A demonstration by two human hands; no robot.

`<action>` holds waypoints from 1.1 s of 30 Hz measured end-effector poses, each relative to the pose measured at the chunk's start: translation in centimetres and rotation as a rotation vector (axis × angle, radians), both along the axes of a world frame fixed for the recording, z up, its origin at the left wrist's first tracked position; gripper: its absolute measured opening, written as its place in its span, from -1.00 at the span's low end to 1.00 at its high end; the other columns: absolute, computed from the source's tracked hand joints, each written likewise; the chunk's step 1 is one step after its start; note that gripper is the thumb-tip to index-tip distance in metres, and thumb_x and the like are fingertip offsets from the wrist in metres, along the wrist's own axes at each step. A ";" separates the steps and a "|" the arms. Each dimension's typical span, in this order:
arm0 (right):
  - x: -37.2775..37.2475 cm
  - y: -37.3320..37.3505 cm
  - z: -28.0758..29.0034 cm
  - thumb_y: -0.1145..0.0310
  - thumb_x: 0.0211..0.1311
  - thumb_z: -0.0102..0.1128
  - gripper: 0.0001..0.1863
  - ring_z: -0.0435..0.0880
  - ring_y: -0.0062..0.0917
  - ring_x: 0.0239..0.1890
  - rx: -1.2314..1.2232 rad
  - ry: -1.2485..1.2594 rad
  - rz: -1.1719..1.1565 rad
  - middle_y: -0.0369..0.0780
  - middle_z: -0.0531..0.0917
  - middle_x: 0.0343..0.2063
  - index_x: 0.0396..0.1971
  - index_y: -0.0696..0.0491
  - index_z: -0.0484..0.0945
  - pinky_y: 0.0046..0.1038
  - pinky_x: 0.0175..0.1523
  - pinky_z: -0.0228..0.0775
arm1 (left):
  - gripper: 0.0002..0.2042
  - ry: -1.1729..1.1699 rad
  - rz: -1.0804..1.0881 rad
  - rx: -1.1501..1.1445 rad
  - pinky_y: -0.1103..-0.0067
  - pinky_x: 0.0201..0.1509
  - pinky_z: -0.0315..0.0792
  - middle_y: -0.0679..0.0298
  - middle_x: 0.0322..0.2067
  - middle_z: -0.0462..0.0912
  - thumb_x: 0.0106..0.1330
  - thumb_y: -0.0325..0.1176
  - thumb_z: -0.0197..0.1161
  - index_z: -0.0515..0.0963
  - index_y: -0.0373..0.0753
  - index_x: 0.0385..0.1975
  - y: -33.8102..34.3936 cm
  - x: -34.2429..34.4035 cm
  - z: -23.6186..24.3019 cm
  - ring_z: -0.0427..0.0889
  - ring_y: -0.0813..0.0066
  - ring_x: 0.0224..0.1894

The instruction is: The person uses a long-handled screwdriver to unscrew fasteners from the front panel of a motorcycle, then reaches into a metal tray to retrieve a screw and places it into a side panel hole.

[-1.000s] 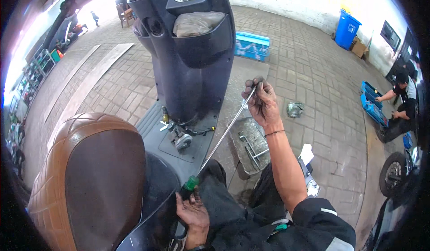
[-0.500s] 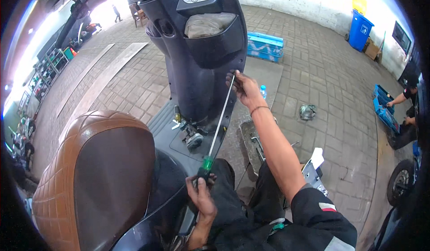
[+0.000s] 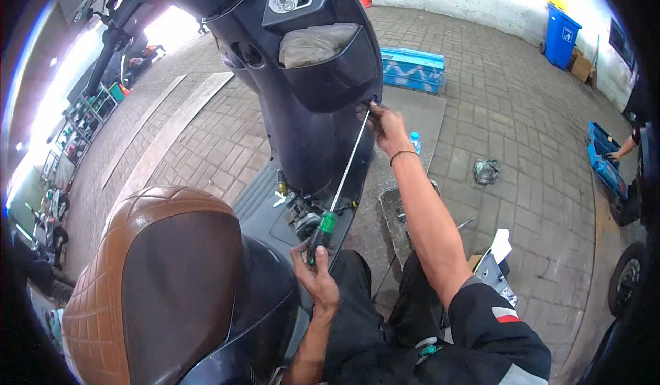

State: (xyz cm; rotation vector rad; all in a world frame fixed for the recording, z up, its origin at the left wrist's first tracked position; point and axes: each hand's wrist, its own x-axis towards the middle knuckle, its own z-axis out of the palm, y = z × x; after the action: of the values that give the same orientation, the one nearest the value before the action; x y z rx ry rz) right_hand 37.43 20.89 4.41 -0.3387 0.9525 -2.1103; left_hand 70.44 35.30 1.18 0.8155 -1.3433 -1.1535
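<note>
My left hand (image 3: 317,278) is closed round the green and black handle of a long screwdriver (image 3: 351,157). The thin metal shaft slants up and away to the right edge of a dark scooter leg shield (image 3: 309,124). There my right hand (image 3: 386,129) pinches the shaft close to its tip, against the panel. Its fingers cover the tip, so I cannot see whether a screw is there. Below, on the scooter's footboard (image 3: 265,210), lie a metal part (image 3: 302,216) with a round end and a small yellow-and-black piece (image 3: 281,182).
The brown quilted seat (image 3: 158,275) fills the lower left. Beside my legs sits a tray (image 3: 390,213) of tools. Further off are a blue toolbox (image 3: 412,69), a small bottle (image 3: 415,141) and a crumpled plastic bag (image 3: 486,172). Another person's hand (image 3: 614,155) reaches into a blue case (image 3: 605,158) at right.
The view has shifted slightly. Both hands stay on the screwdriver; the right has come a little higher along the panel edge, and the handle in the left has moved slightly up and right.
</note>
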 end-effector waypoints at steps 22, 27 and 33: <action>3.8 2.8 1.2 0.42 0.37 0.18 -0.84 0.73 -0.46 -0.29 0.064 0.022 0.025 -0.19 0.70 -0.31 -0.15 0.17 0.57 -0.44 -0.33 0.61 | -0.73 -0.302 0.074 -0.370 0.47 -0.05 0.40 0.10 -0.20 0.53 0.41 -0.37 0.18 0.44 -0.41 -0.02 -2.0 1.6 1.5 0.52 0.41 -0.20; 2.7 3.1 0.2 0.49 0.33 0.19 -0.85 0.75 -0.39 -0.35 -0.005 -0.026 0.039 -0.13 0.69 -0.35 -0.20 0.26 0.55 -0.38 -0.34 0.68 | -0.62 -0.465 0.005 -0.708 0.16 0.12 0.33 -0.09 -0.08 0.53 0.17 -0.49 0.37 0.51 -0.39 0.00 -0.7 1.7 3.5 0.47 -0.02 0.03; 3.5 2.2 0.4 0.48 0.34 0.16 -0.87 0.75 -0.37 -0.36 -0.044 -0.018 0.045 -0.13 0.70 -0.39 -0.23 0.24 0.58 -0.35 -0.32 0.67 | -0.63 -0.474 0.024 -0.745 0.21 0.11 0.35 -0.06 -0.10 0.53 0.13 -0.56 0.37 0.56 -0.37 -0.02 -1.9 2.9 3.3 0.49 0.04 0.03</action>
State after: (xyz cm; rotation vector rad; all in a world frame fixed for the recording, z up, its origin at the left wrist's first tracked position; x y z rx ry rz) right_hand 40.93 23.08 4.79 -0.3593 0.8809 -2.0922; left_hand 73.38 33.41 4.45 0.5541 -1.9692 -0.3642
